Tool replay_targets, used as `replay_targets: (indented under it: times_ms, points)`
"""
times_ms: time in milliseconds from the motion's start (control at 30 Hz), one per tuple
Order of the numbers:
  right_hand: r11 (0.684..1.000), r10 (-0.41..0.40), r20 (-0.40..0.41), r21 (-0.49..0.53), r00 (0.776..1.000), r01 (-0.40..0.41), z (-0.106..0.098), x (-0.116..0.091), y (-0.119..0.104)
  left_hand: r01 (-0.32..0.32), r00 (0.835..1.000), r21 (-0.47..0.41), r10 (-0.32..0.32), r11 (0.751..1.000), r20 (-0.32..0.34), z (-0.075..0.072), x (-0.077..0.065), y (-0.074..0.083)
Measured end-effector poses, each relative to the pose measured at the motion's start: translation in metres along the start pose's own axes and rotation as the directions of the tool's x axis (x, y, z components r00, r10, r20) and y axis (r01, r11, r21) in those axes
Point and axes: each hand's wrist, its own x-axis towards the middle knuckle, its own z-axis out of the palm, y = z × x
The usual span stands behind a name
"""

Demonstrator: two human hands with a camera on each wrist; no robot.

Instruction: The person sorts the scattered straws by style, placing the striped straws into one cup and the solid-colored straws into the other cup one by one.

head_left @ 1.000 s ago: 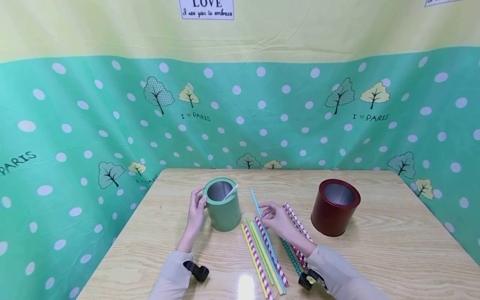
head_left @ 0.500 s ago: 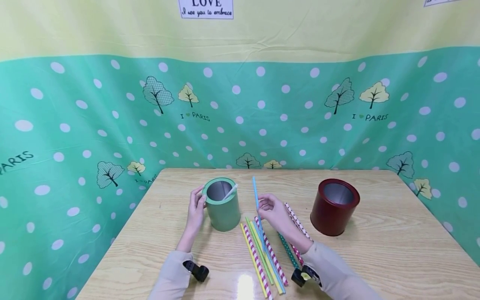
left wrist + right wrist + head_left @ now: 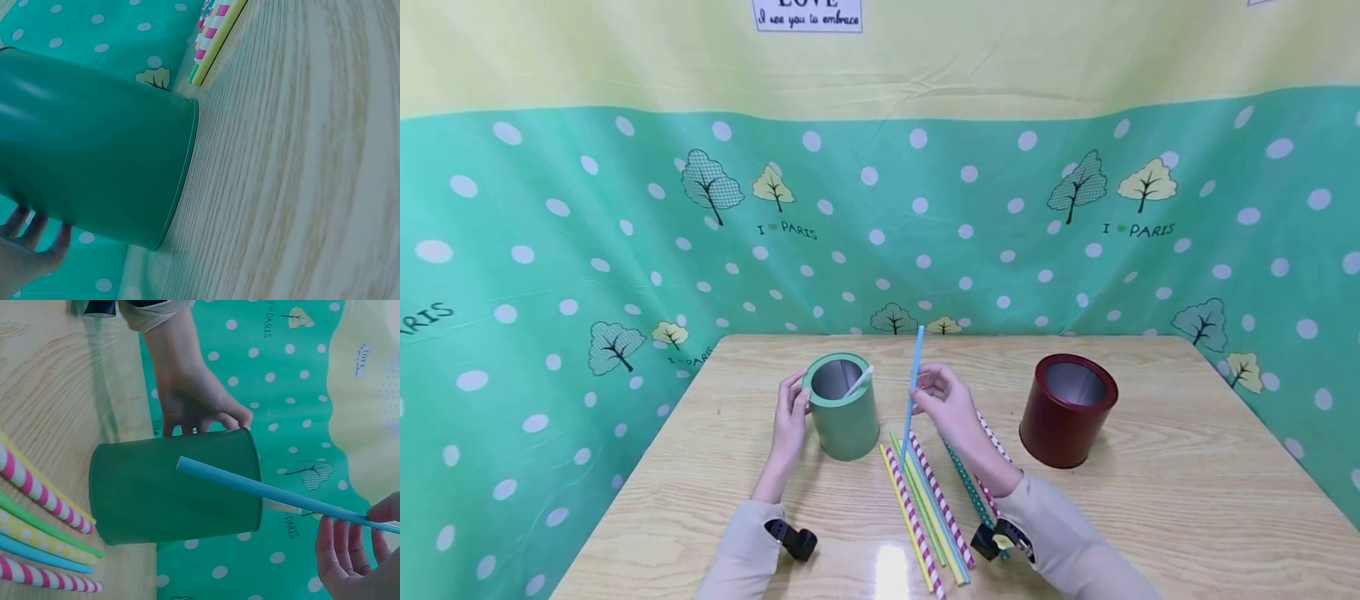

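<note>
My left hand (image 3: 787, 423) holds the left side of a green can (image 3: 848, 432), thumb near the rim and fingers along the wall. The can stands upright with its mouth up. Inside it leans a white straw (image 3: 860, 382), its end sticking out over the rim. My right hand (image 3: 953, 412) pinches a light blue paper straw (image 3: 917, 357) between thumb and fingers. This straw is nearly upright, right of the can, its lower end above the straws on the table. In the right wrist view the blue straw (image 3: 250, 485) crosses in front of the can (image 3: 169, 500).
Several straws lie side by side, among them a magenta-striped straw (image 3: 916, 521) and a yellow straw (image 3: 904, 517). Under my right forearm are a dotted green straw (image 3: 967, 483) and others. A dark red can (image 3: 1066, 425) stands upright at right. A patterned curtain (image 3: 925, 225) hangs behind the table.
My right hand has lifted the blue straw up off the other straws and turned it more upright. My left hand stays on the green can.
</note>
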Motion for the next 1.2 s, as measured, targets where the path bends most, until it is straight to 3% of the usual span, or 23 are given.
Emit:
replay_targets:
  times_ms: [367, 600, 900, 1200]
  points:
    - [0.989, -0.066, -0.041, 0.129, 0.997, 0.07, 0.005, 0.003, -0.024, -0.018, 1.0, 0.006, 0.018, 1.0, -0.008, 0.001, 0.0, 0.0]
    - [0.965, -0.174, -0.057, 0.188, 0.983, 0.181, 0.01, 0.007, -0.036, -0.022, 1.0, 0.019, 0.023, 1.0, -0.022, 0.001, -0.001, -0.001]
    - [0.933, -0.307, -0.066, 0.177, 0.949, 0.314, 0.02, 0.016, -0.04, -0.064, 0.998, 0.045, 0.064, 0.997, -0.009, 0.002, 0.002, -0.002]
    - [0.948, -0.29, -0.038, 0.124, 0.956, 0.292, 0.03, 0.021, -0.031, -0.019, 1.0, 0.032, 0.018, 0.999, 0.005, 0.001, -0.002, 0.009]
